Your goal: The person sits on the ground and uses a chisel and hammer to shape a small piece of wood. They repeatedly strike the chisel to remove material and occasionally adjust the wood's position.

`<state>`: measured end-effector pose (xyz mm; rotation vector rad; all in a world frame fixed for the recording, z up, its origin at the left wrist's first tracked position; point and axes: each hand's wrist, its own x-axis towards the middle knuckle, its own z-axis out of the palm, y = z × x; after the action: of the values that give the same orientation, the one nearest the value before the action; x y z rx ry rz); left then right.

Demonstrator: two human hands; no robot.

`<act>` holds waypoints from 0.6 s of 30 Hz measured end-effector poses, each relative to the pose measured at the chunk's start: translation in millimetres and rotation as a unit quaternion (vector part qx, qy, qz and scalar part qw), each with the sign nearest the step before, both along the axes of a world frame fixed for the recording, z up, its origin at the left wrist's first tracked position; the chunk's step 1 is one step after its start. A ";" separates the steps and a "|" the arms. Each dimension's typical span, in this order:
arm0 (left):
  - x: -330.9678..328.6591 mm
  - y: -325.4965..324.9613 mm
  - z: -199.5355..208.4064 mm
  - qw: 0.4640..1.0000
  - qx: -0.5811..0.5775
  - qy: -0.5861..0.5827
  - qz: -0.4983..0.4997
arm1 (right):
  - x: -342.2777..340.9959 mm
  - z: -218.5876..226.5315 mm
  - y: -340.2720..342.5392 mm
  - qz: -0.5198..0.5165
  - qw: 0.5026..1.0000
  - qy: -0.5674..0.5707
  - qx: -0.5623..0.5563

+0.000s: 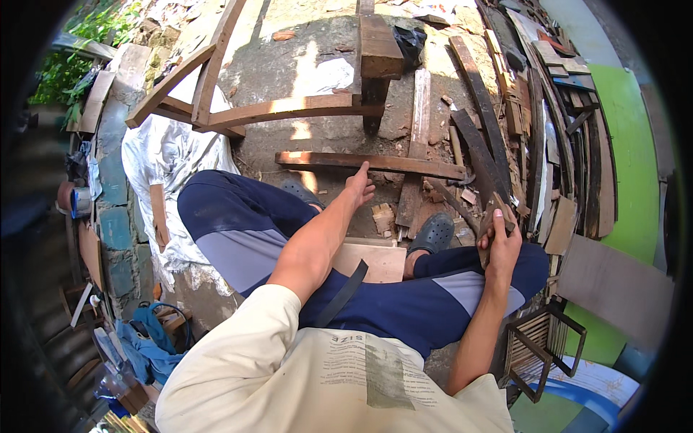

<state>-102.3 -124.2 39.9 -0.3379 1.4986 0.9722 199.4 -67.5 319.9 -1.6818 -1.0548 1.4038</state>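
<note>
A long brown wooden bar [325,160] lies crosswise on the ground in front of my feet. My left hand [358,187] reaches out to its near edge, fingers stretched and holding nothing. The index fingertip is at the bar; whether it touches I cannot tell. My right hand [503,244], raised over my right knee, is closed around a short dark wooden piece [494,213] with a crosswise part near its top. The hand hides some of that piece. Under the bar's right part runs a weathered plank [410,203], pointing away from me.
Ahead stands a wooden frame [281,108] with a thick post [381,54]. Between my legs is a pale board [372,261]. Stacked scrap timber [530,108] lines the right side, above a small slatted wooden rack [538,346]. White sacking [173,162] lies left.
</note>
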 end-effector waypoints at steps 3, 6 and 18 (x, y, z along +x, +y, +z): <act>-6.5 14.6 -13.1 0.994 -0.003 -0.066 0.085 | -7.7 1.5 -1.3 0.037 0.998 -0.041 0.018; -18.7 21.6 -31.0 0.993 -0.011 -0.076 0.091 | -12.6 1.9 -2.6 0.009 0.999 -0.043 0.005; -26.2 36.1 -64.4 0.975 0.018 -0.097 0.198 | 1.7 -1.8 -11.1 0.022 0.978 -0.208 -0.023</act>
<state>-128.5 -88.1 -24.5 -0.7051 1.2564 1.2385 201.2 -78.6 318.2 -2.0536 -1.2979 1.1321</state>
